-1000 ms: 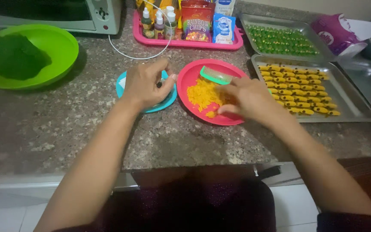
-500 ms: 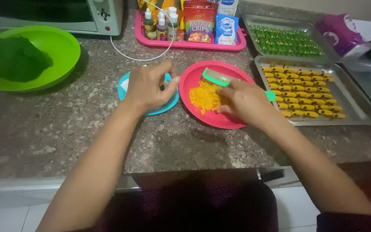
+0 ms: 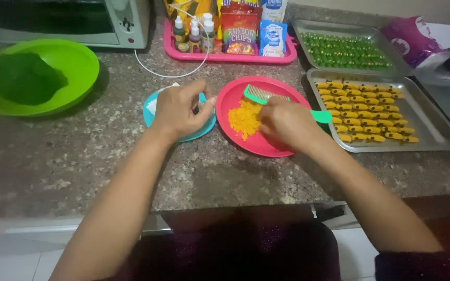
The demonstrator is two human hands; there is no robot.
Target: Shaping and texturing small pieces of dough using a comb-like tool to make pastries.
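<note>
Right hand [image 3: 287,125] grip pinches crumbly yellow dough [image 3: 246,118] on round red plate [image 3: 246,143]; left grip unclear.

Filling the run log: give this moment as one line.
left hand: over blue plate | right hand: on red plate, beside orange dough | green comb: on red plate

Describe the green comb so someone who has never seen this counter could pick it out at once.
Start at the red plate in the middle of the stone counter, just left of the tray of yellow pieces. The green comb lies across the plate's far rim, above the heap of orange dough and partly under the right hand. It is the only toothed thing there.
</note>
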